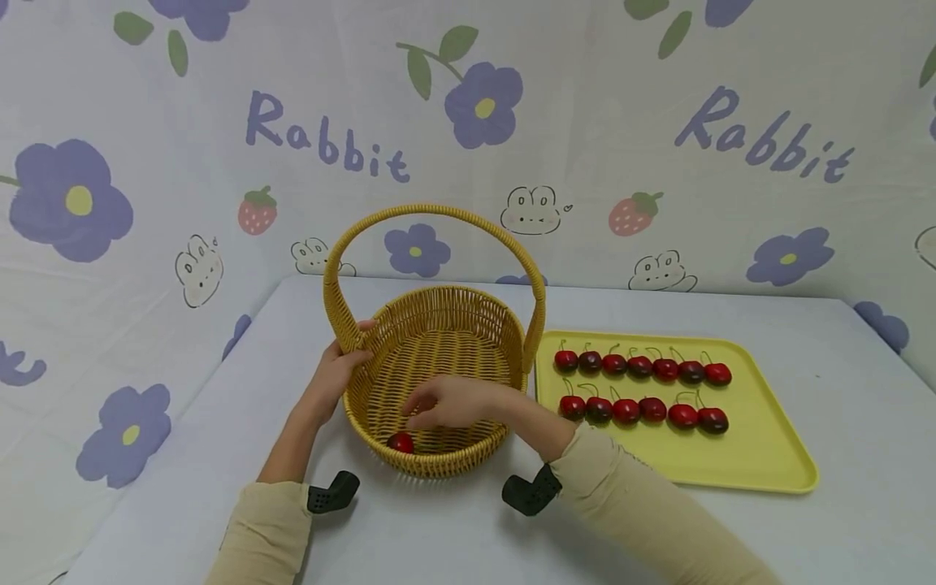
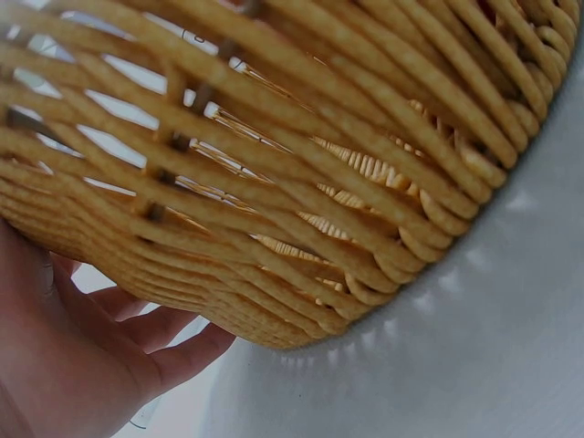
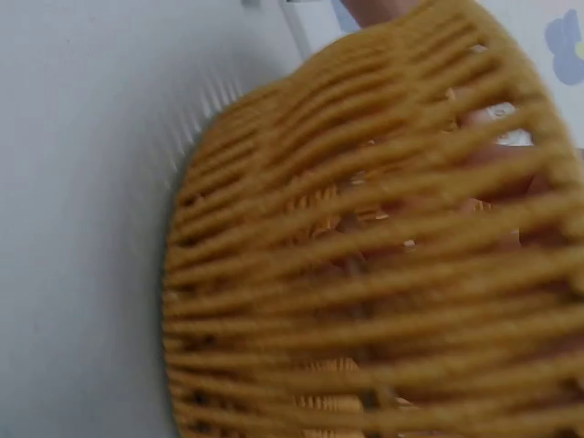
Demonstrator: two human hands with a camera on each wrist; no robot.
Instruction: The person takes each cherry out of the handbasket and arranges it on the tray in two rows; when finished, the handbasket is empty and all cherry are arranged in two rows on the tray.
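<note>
While the left hand (image 1: 338, 370) grips the near-left rim of the woven basket (image 1: 468, 313), thumb over the edge and fingers curled against the outer wall, the right hand (image 1: 448, 400) hangs inside the basket with fingers loosely bent and nothing held between them. One red cherry (image 1: 400, 442) lies on the basket floor at the near side, just below and left of the right fingertips, apart from them. Basket stands upright on the grey table (image 1: 841, 390), handle arched overhead. Left wrist view: palm and fingers (image 2: 173, 356) pressed to the lower outside of the basket wall (image 2: 301, 182). Right wrist view: blurred wickerwork (image 3: 365, 274) fills the frame; hand barely visible through the gaps.

Yellow tray (image 1: 760, 455) sits just right of the basket, touching or nearly touching its rim. Two rows of cherries (image 1: 640, 388) on the tray, seven in the far row, six in the near row, stems up. Floral "Rabbit" cloth backdrop (image 1: 329, 146) behind the table.
</note>
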